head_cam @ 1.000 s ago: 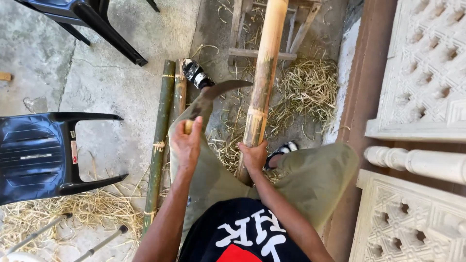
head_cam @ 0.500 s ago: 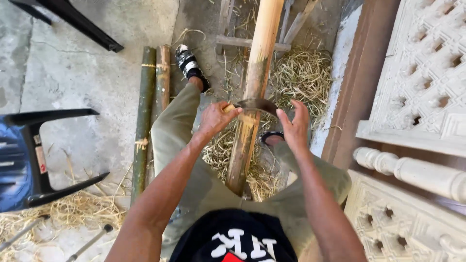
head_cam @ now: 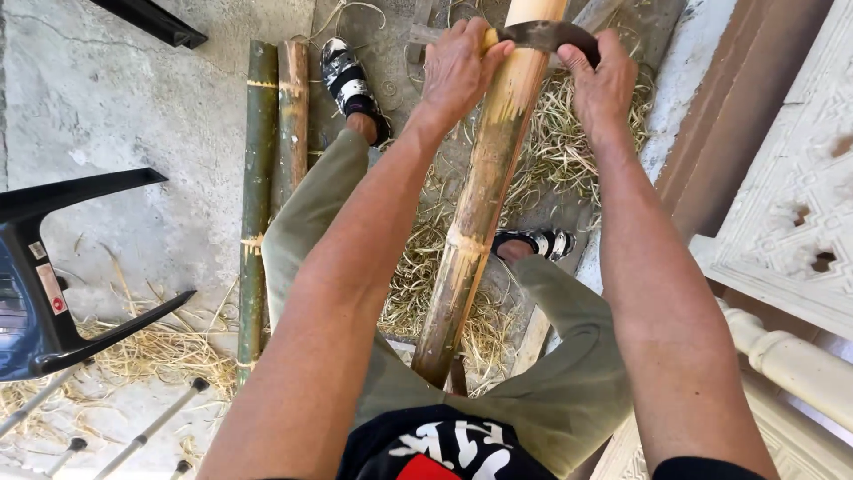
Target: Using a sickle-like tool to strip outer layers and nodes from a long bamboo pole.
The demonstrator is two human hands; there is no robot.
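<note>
The bamboo pole leans up between the person's knees, its low end near the lap, so both arms can reach along it. The left hand has a closed grip on the handle of the curved blade; the right hand closes on its far tip, holding the blade across the pole. Shavings lie on the floor below.

Single view, head-mounted, looking steeply down along the wearer's own torso and arms toward the concrete floor. Close range: forearms fill the centre, both hands near the top edge, lap and knees at the bottom. Frame tops out past the sandalled feet; a white carved railing runs along the right, a dark plastic chair is cut by the left edge. No second view, no overlap.
</note>
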